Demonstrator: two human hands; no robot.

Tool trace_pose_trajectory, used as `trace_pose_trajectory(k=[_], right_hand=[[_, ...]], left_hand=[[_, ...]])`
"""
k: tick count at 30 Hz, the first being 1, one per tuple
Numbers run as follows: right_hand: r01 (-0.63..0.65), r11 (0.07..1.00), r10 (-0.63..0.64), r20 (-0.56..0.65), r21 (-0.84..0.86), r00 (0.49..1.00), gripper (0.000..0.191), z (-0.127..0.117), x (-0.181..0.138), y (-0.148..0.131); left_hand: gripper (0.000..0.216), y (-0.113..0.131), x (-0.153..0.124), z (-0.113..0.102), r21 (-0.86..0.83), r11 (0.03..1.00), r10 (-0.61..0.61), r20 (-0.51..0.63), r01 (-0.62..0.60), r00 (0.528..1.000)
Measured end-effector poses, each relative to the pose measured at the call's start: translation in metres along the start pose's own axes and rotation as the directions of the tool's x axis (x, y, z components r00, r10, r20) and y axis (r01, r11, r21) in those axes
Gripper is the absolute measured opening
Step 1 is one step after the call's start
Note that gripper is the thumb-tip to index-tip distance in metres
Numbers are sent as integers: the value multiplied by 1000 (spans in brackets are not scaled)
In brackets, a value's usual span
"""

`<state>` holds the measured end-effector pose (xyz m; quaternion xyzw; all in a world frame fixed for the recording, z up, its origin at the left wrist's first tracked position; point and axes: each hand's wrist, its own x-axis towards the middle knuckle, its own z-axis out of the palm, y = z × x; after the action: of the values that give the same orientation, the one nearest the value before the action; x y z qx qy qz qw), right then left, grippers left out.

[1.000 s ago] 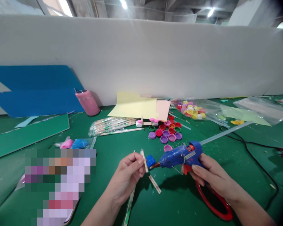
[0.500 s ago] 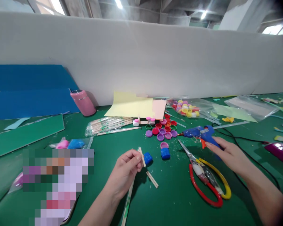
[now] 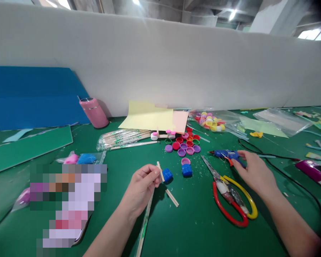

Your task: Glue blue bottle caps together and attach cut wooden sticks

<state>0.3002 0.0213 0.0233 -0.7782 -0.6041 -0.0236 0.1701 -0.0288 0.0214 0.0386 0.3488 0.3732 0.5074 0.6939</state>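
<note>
My left hand (image 3: 146, 185) pinches a short wooden stick (image 3: 160, 172) between thumb and fingers. Right beside the fingertips is a blue bottle cap piece (image 3: 167, 175); whether it touches the stick I cannot tell. Below lie short cut sticks (image 3: 172, 198) on the table, and a long wrapped stick (image 3: 144, 226) runs under the hand. My right hand (image 3: 254, 171) is closed around the handle of a blue glue gun (image 3: 226, 154), which lies low over the table with its nozzle to the left. Large scissors (image 3: 230, 192) with red and yellow handles lie between my hands.
Coloured bottle caps (image 3: 182, 152) lie ahead, with a blue and pink cap pair (image 3: 186, 169) nearer. Packed wooden sticks (image 3: 127, 138), a pink bottle (image 3: 94, 112) and a phone (image 3: 80, 232) are at left. The glue gun's black cord (image 3: 291, 176) crosses the right side.
My right hand has shifted with the glue gun a little to the right, and the gun has turned flatter, its nozzle now farther from the caps. My left hand keeps its pinch on the stick.
</note>
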Motion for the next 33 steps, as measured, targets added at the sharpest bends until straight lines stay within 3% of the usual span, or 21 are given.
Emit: trace_pose_trajectory(k=[2, 3, 4, 7, 9, 11, 17, 23, 28, 33], right_hand=[[105, 985, -99, -48, 136, 994, 31, -9, -13, -29], [167, 963, -170, -5, 213, 985, 26, -13, -22, -47], [265, 917, -295, 61, 297, 954, 18, -17, -31, -66], [486, 769, -596, 192, 416, 779, 14, -19, -57, -119], [568, 714, -683, 226, 409, 695, 15, -14, -68, -143], [624, 701, -710, 257, 346, 655, 15, -7, -72, -157], [665, 713, -697, 327, 222, 638, 11, 7, -69, -162], [662, 737, -662, 341, 133, 668, 19, 6, -66, -159], [688, 723, -638, 444, 64, 629, 17, -4, -60, -168], [723, 686, -665, 472, 82, 578, 16, -4, -57, -178]], left_hand=[[13, 0, 0, 0, 2, 1000, -9, -5, 9, 1000], [13, 0, 0, 0, 0, 1000, -14, -8, 14, 1000], [13, 0, 0, 1, -3, 1000, -18, -11, 18, 1000], [13, -1, 0, 2, -9, 1000, -17, -12, 17, 1000], [13, -1, -1, 2, -8, 1000, -11, -12, 10, 1000], [13, -1, -1, 2, -6, 1000, -13, -16, 13, 1000], [13, -1, -2, 2, -2, 1000, -13, -11, 13, 1000], [13, -3, -2, 3, -1, 1000, -13, -4, 13, 1000], [14, -3, -2, 3, 15, 999, -33, -26, 33, 999], [15, -3, -2, 4, 53, 998, -44, -59, 47, 997]])
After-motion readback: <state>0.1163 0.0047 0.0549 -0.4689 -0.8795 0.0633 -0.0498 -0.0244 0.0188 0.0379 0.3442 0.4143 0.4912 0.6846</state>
